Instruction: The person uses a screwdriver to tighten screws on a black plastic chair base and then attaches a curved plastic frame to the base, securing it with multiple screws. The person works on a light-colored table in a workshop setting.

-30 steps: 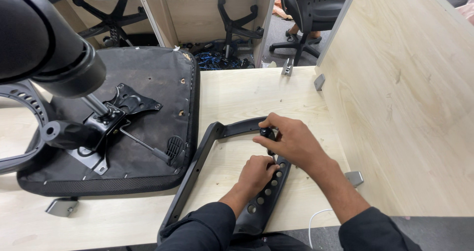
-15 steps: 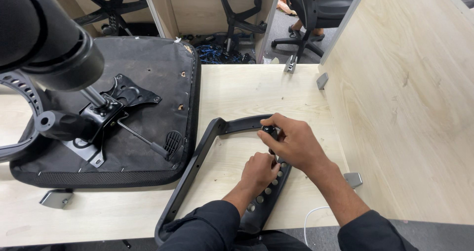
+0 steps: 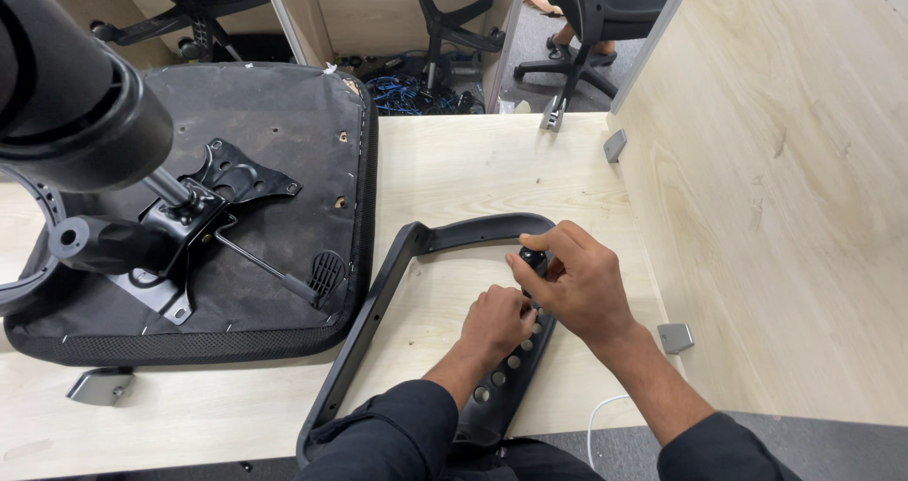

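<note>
right hand (image 3: 579, 287): fingers pinched on small black knob (image 3: 532, 258) | left hand (image 3: 498, 318): fingers curled, pressing black frame (image 3: 378, 303) | frame: flat on desk (image 3: 492, 164), near its front edge | upturned chair seat (image 3: 189, 122): desk's left side

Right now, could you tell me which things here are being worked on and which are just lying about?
In hand:
left hand pressing on black armrest frame
right hand gripping small black knob

Lying about:
upturned chair seat
metal brackets
white cable

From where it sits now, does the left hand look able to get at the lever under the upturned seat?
Probably yes: the left hand rests on the black armrest frame, and the lever lies exposed close beside, nothing between.
</note>
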